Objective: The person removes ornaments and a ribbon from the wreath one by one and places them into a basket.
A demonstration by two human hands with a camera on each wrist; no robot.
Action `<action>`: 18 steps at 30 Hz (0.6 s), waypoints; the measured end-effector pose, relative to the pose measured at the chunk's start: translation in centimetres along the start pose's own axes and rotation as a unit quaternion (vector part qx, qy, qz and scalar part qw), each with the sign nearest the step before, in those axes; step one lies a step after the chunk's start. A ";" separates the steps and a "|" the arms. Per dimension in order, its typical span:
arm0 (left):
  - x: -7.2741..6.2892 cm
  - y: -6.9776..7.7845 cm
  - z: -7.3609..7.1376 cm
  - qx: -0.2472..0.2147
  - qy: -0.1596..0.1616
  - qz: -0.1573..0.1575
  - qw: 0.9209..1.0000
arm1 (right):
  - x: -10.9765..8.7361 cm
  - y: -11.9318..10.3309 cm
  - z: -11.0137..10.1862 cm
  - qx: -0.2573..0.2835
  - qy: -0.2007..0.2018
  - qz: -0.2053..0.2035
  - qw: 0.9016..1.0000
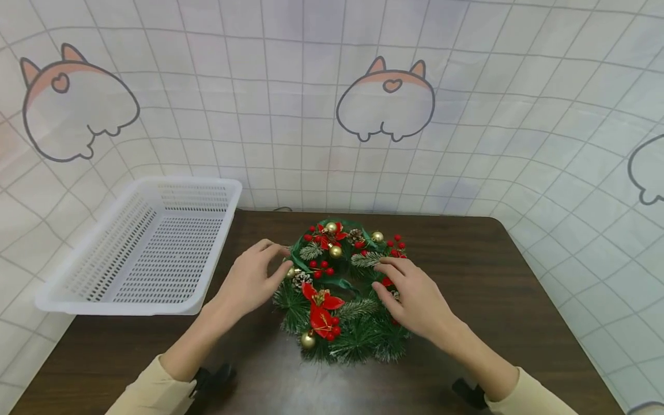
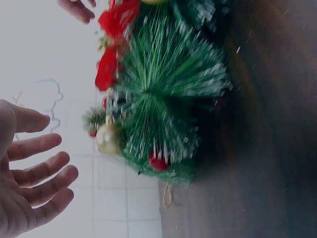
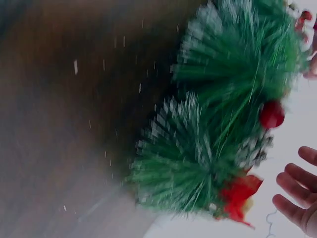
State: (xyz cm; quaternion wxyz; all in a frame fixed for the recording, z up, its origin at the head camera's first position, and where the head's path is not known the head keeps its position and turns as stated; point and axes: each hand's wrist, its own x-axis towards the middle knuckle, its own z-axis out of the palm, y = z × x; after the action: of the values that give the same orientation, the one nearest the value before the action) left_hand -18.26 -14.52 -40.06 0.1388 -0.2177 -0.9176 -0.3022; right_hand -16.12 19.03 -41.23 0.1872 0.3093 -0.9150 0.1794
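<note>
A green Christmas wreath (image 1: 358, 334) lies on the brown table, trimmed with red flowers (image 1: 321, 311), gold balls (image 1: 308, 340), red berries and pine cones. My left hand (image 1: 254, 279) hovers at its left edge, thumb and fingers apart and loosely bent. Over the wreath's right side is my right hand (image 1: 415, 294), its fingers also spread and relaxed. In the left wrist view a gap shows between the left fingers (image 2: 42, 171) and the wreath (image 2: 153, 89). The right wrist view shows the right fingers (image 3: 297, 188) apart from the wreath (image 3: 208, 148). Neither hand grips anything.
A white perforated plastic basket (image 1: 207, 288) stands to the left, at the table's left side. Behind the dark wooden table (image 1: 467, 253) hangs a white grid-patterned curtain (image 1: 301, 115) with cartoon dog drawings. Small white flecks lie on the tabletop near the wreath.
</note>
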 end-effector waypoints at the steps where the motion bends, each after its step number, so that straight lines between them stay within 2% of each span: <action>1: -0.3 0.2 0.1 -0.010 0.001 0.001 1.000 | -0.2 -0.3 0.0 0.003 -0.003 -0.001 1.000; 6: -1.7 1.0 1.0 -0.056 -0.009 0.013 0.998 | -1.1 -1.6 0.3 0.015 -0.026 -0.011 0.999; 10: -2.7 1.5 1.6 -0.091 -0.026 0.006 0.996 | -1.8 -2.4 0.5 0.025 -0.040 -0.020 0.999; 18: -4.0 1.9 2.5 -0.157 -0.072 -0.012 0.985 | -3.2 -3.5 1.1 0.015 -0.077 -0.043 0.996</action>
State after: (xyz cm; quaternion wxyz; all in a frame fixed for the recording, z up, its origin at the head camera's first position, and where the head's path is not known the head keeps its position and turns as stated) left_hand -14.18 -12.88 -42.61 0.0328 -0.2466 -0.8689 -0.4279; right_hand -11.77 17.53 -42.92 0.1194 0.3644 -0.9095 0.1606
